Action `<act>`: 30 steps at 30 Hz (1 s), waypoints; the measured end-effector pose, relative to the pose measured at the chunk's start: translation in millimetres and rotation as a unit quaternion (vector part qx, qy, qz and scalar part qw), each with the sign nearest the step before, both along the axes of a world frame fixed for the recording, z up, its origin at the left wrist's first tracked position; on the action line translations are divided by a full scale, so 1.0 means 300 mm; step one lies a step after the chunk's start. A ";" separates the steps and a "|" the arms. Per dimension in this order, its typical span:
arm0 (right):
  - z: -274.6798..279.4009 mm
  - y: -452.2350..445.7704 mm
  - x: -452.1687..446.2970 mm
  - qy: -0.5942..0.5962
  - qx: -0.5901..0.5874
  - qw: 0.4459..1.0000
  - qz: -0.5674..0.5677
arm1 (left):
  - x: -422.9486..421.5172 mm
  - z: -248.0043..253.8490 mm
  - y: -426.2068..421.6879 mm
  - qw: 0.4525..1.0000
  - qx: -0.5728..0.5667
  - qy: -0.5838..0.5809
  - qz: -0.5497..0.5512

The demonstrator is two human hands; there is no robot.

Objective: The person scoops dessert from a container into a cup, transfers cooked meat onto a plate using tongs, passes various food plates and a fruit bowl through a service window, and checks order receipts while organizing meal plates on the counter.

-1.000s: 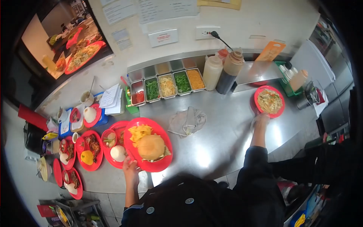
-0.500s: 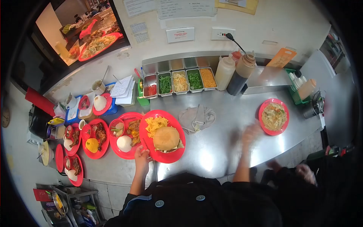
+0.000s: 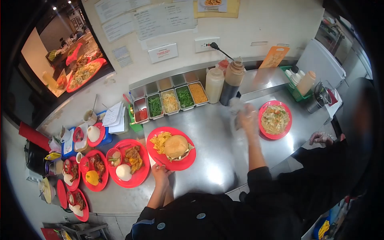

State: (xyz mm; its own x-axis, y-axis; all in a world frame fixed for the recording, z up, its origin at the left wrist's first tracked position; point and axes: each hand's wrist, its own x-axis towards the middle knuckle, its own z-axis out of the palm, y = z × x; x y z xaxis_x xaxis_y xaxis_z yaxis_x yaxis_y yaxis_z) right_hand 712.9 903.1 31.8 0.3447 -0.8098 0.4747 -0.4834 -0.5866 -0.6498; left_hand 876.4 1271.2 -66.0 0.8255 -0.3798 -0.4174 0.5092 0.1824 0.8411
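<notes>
My left hand (image 3: pixel 160 174) grips the near rim of a red oval plate (image 3: pixel 187 162), fingers under it and thumb on top. On that plate are a burger (image 3: pixel 176 147) in a round bun and a pile of yellow chips (image 3: pixel 161 142). Blurred by motion, my right hand (image 3: pixel 249 119) is closed on a grey cloth (image 3: pixel 237 109) above the steel counter, near the sauce bottles. Just right of that hand sits a red plate (image 3: pixel 290 129) of noodles (image 3: pixel 275 119) with vegetable bits.
Several red plates with rice and meat (image 3: pixel 127 165) stand left. Topping trays (image 3: pixel 170 101), a white squeeze bottle (image 3: pixel 215 85) and a dark sauce bottle (image 3: pixel 232 82) line the back. A co-worker's gloved hand (image 3: pixel 321 138) is at right, near a green basket (image 3: pixel 298 93).
The grey cloth has left its spot on the counter and is now in my right hand, farther right. The burger plate stays in my left hand. The view has shifted.
</notes>
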 end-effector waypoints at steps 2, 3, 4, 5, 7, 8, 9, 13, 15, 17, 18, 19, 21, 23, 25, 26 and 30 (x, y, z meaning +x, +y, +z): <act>0.075 -0.165 -0.082 -0.013 0.042 0.994 -0.100 | -0.026 0.012 -0.053 0.999 -0.021 0.021 0.028; 0.122 -0.251 -0.098 -0.034 0.061 0.987 -0.144 | -0.027 0.013 -0.074 0.999 -0.024 0.024 0.012; 0.169 -0.318 -0.096 -0.055 0.078 0.978 -0.188 | -0.034 0.023 -0.096 0.999 -0.023 0.025 0.011; 0.240 -0.340 -0.089 -0.091 0.042 0.974 -0.204 | -0.045 0.042 -0.120 0.999 -0.045 0.027 0.008; 0.247 -0.545 -0.072 -0.133 -0.028 0.971 -0.197 | -0.066 0.091 -0.166 0.997 -0.069 0.014 -0.011; 0.177 -0.707 -0.100 -0.139 -0.063 0.973 -0.175 | -0.070 0.085 -0.178 0.998 -0.067 0.014 -0.011; 0.172 -0.727 -0.125 -0.139 -0.059 0.973 -0.177 | -0.070 0.073 -0.186 0.996 -0.066 0.030 -0.050; 0.328 -0.475 -0.269 0.096 -0.099 0.977 -0.162 | -0.093 0.070 -0.242 0.990 -0.047 0.058 -0.119; 0.204 -0.318 -0.367 0.048 -0.224 0.945 -0.233 | -0.104 0.071 -0.282 0.990 -0.040 0.056 -0.125; 0.027 -0.225 -0.456 -0.019 -0.171 0.942 -0.288 | -0.109 0.050 -0.316 0.988 -0.045 0.049 -0.142; -0.085 -0.202 -0.544 0.116 0.100 0.937 -0.313 | -0.107 0.047 -0.328 0.986 -0.050 0.037 -0.156; -0.296 -0.216 -0.627 0.172 0.144 0.931 -0.289 | -0.103 0.050 -0.334 0.985 -0.050 0.036 -0.159; -0.376 -0.121 -0.647 0.021 0.318 0.914 -0.249 | -0.093 0.057 -0.337 0.968 -0.052 0.101 -0.223; -0.296 0.005 -0.569 -0.189 0.430 0.854 -0.224 | -0.086 0.088 -0.321 0.949 -0.020 0.120 -0.292; -0.331 -0.022 -0.527 -0.412 0.365 0.816 -0.177 | -0.096 0.133 -0.301 0.924 0.009 0.136 -0.358; -0.333 -0.035 -0.509 -0.415 0.364 0.815 -0.177 | -0.108 0.155 -0.278 0.908 0.024 0.123 -0.399; -0.497 -0.173 -0.542 -0.229 0.202 0.919 -0.249 | -0.131 0.199 -0.161 0.891 0.021 0.081 -0.446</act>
